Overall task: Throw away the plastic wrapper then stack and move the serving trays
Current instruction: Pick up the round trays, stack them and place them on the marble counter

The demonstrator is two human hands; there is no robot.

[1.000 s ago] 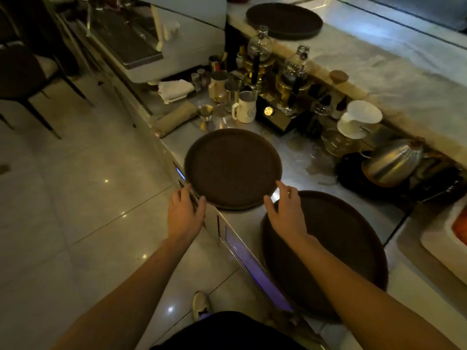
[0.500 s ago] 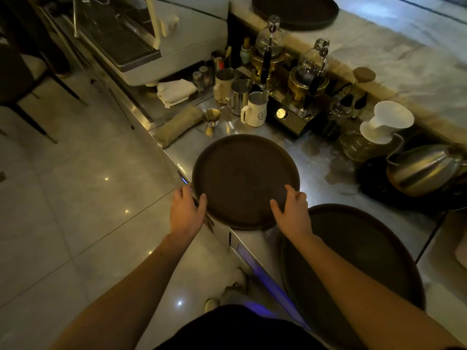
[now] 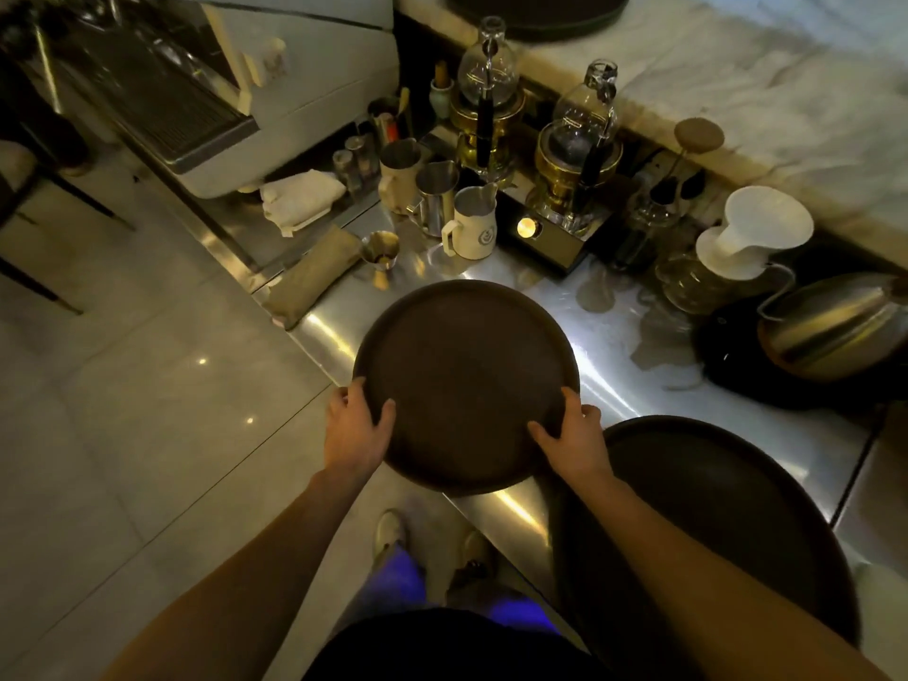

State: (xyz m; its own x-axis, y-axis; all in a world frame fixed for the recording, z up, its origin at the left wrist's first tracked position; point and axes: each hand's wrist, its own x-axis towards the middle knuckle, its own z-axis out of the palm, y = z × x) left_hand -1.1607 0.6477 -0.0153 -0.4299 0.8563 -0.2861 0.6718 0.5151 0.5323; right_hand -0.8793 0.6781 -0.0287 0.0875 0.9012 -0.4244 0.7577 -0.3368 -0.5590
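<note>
— Which step is this, then?

— The stacking, I'd say. No plastic wrapper is anywhere in view, so that part looks finished. Both hands are clamped on the round brown serving tray (image 3: 467, 380): the left hand (image 3: 357, 430) grips its near-left rim with the thumb lying over the top, and the right hand (image 3: 570, 442) grips the near-right rim the same way. The hands sit well apart, one on each side.

— Where is the tray?

— Over the steel counter (image 3: 614, 346), its near edge hanging out past the counter's front. Whether it is lifted clear or resting there, I cannot tell.

— And what comes next?

— A second, larger tray (image 3: 727, 523) lies just to the right, partly under the right forearm. My guess is the held one gets carried across and set down on it, centred, rim level so it doesn't slide. A third tray (image 3: 540, 17) sits up on the marble ledge (image 3: 737, 90), far off.

— Anything in the trays?

— All three look bare. Behind them stand a white milk pitcher (image 3: 471, 228) and a steel pitcher (image 3: 437, 189), contents not visible; a small jigger (image 3: 379, 253); two glass siphon brewers (image 3: 486, 86); a white dripper (image 3: 751, 233) on a glass carafe; and a gooseneck kettle (image 3: 830, 326). Too dim to see what's inside them.
</note>
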